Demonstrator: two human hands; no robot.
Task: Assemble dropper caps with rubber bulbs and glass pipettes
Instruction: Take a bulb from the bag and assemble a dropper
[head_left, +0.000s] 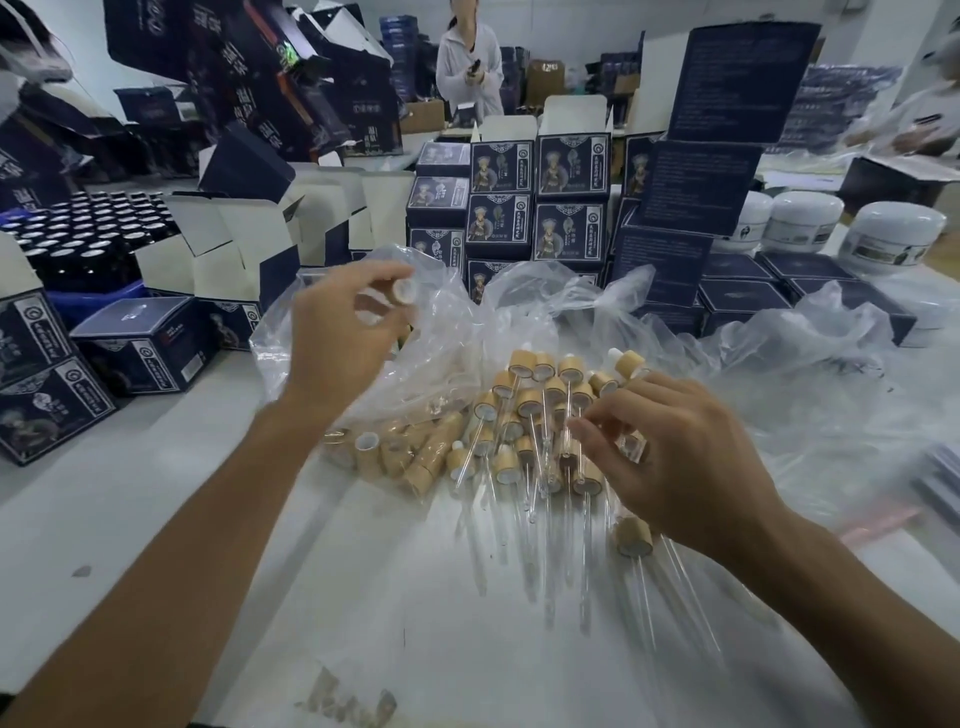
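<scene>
- Left hand (345, 306) raised over plastic bag (441, 332), fingers pinching one cap (404, 289).
- Right hand (675, 457) over dropper pile (540, 415), fingertips curled; what it holds, cannot tell.

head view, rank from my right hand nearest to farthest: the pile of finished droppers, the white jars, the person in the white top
1. The pile of finished droppers lies right under the fingertips of the right hand, on the table in front.
2. The white jars stand well beyond it, far right on the table.
3. The person in the white top stands farthest, at the back of the room.
</scene>
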